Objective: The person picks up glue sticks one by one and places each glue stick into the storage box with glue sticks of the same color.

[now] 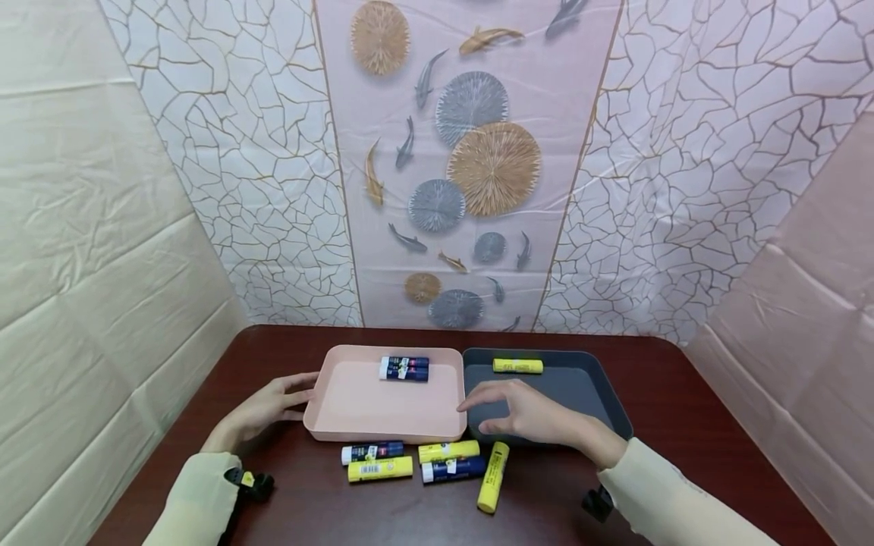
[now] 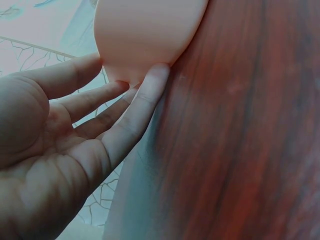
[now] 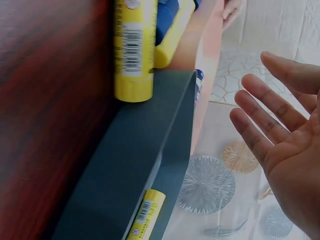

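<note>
My left hand is at the left side of the pink tray, its extended fingertips touching the outer wall, as the left wrist view also shows. My right hand hovers over the dark grey tray, fingers spread and holding nothing. Two dark blue glue sticks with white caps lie in the pink tray. In the grey tray is one yellow glue stick. In front of the trays lie more: a yellow one angled nearest my right hand, and a mix of yellow and blue ones.
Both trays stand side by side on a dark red-brown wooden table. A patterned cloth hangs behind the table's far edge, with pale cloth walls on both sides. A black wrist camera sits below the right sleeve.
</note>
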A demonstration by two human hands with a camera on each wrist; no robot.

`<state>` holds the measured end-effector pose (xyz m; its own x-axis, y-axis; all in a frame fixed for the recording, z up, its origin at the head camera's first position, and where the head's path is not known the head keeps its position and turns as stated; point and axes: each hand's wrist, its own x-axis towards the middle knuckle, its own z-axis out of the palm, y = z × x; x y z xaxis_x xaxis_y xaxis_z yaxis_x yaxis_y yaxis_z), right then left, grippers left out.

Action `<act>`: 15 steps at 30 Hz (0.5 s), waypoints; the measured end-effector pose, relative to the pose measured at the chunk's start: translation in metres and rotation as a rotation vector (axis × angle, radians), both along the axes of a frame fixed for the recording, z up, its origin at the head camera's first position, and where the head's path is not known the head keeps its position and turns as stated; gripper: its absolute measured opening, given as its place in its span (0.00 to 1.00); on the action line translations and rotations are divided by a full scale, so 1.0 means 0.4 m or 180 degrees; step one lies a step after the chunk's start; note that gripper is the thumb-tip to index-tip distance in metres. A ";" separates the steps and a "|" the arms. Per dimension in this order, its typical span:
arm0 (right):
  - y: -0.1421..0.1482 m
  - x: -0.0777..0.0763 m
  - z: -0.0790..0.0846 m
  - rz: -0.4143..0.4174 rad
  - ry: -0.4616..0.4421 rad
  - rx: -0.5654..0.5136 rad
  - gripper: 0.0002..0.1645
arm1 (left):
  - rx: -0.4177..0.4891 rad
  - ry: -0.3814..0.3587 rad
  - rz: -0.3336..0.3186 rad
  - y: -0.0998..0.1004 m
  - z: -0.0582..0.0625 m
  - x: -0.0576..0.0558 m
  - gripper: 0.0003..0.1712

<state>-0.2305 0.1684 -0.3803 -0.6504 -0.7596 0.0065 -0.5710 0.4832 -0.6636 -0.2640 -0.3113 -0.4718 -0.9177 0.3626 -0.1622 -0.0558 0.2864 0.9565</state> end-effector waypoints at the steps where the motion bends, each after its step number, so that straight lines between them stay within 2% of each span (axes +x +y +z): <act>1: 0.004 0.004 -0.003 0.0014 -0.0012 -0.0012 0.21 | 0.0000 -0.0005 0.0004 0.000 0.000 0.001 0.36; 7: 0.032 0.027 -0.016 0.0183 0.0070 -0.0066 0.22 | 0.0002 -0.0035 0.0020 0.003 0.001 0.003 0.36; 15: 0.062 0.049 -0.022 0.0156 0.0185 -0.0035 0.22 | 0.0017 -0.0039 0.0035 0.002 0.002 0.003 0.36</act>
<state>-0.2108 0.1931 -0.3892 -0.6107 -0.7901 0.0518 -0.6316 0.4467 -0.6337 -0.2630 -0.3104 -0.4709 -0.9196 0.3534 -0.1716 -0.0708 0.2806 0.9572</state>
